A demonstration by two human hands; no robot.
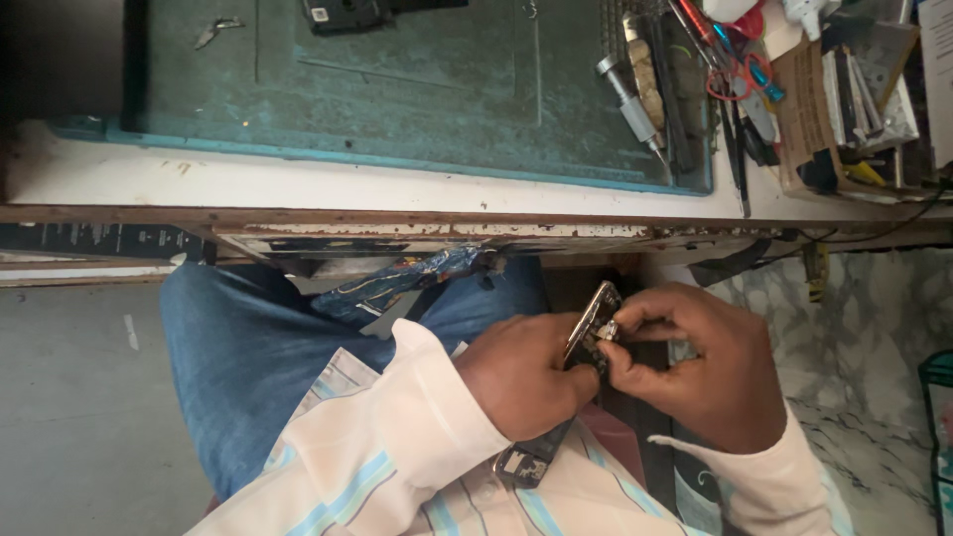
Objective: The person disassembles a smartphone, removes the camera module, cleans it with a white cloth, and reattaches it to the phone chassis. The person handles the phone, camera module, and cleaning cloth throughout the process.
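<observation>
Below the desk edge, over my lap, both hands hold an opened phone body (588, 328), seen nearly edge-on with dark inner parts showing. My left hand (523, 375) wraps its lower half from the left. My right hand (700, 365) grips the right side, thumb and forefinger pinched on a small metallic part near the phone's upper end. The phone's lower end (526, 463) pokes out below my left hand against my striped shirt.
A green work mat (417, 89) covers the white desk (298, 184) above my lap. Screwdrivers (635, 104), tweezers and scissors (740, 74) lie at its right side beside a cardboard box (814, 109) of parts. A dark phone part (347, 14) lies at the mat's top.
</observation>
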